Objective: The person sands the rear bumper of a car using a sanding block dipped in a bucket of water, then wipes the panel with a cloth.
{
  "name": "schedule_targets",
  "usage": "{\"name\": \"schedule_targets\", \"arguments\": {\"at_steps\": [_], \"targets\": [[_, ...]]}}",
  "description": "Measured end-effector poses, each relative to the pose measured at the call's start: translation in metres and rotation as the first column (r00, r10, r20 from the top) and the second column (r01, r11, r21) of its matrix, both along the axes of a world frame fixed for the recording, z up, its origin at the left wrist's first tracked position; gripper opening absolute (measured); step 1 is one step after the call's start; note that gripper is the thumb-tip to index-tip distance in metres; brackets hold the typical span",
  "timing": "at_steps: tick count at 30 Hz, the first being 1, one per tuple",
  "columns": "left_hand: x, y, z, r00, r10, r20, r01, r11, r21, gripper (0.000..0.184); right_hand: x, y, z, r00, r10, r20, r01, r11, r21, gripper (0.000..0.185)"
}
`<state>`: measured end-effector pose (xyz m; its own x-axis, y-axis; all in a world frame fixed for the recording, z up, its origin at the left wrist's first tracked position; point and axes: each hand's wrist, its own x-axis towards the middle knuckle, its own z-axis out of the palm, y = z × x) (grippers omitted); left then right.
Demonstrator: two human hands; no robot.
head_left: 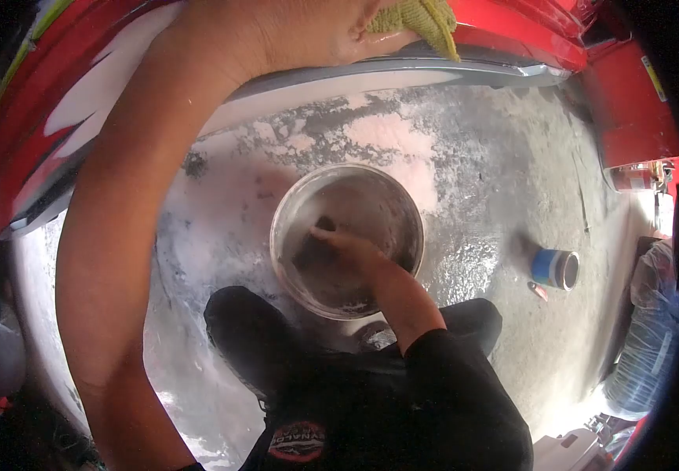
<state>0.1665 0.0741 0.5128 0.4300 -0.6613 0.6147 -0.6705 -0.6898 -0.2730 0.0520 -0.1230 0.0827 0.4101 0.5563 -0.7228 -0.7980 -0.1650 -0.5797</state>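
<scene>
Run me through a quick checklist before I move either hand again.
1. Left hand gripping the yellow-green cloth: ok.
2. Right hand inside the basin: ok.
3. What the right fingers hold: cannot tell; something dark shows beside them.
4. Blue-banded can clear of the basin: ok.
5. Floor dry right of the basin: not ok; it looks wet and shiny.

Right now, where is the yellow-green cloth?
In the head view, the yellow-green cloth is at the top edge, right of centre, in the left hand beside the red panel, higher in the picture than the round basin.
</scene>
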Motion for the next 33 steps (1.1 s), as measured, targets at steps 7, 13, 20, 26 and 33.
{"name": "schedule_targets", "arguments": {"at_steps": [7,13,20,26,33], "targets": [[0.007,0.003,-0.004,0.994,-0.085,0.071,0.085,0.996,-0.001,0.048,0.033,-0.027,0.002,0.986,-0.158,0.055,0.163,0.981,-0.105,0.072],[0.005,0.000,0.000,0.994,-0.106,0.025,0.107,0.994,-0.019,0.051,0.059,-0.033,-0.117,0.926,-0.050,0.374,0.014,0.995,0.098,0.066],[0.005,0.000,0.002,0.993,-0.085,0.084,0.081,0.995,0.054,0.056,0.021,-0.056,-0.148,0.746,0.398,0.534,0.085,0.739,-0.669,0.062],[-0.002,-0.004,0.001,0.994,0.011,-0.111,-0.014,1.000,-0.023,0.070,0.006,-0.065,-0.177,0.642,0.603,0.473,0.111,0.538,-0.836,0.060],[-0.013,-0.015,0.018,0.986,0.052,-0.155,-0.055,0.998,-0.016,0.065,0.033,0.020,-0.242,0.281,0.679,0.679,0.185,0.656,-0.732,0.057]]}}
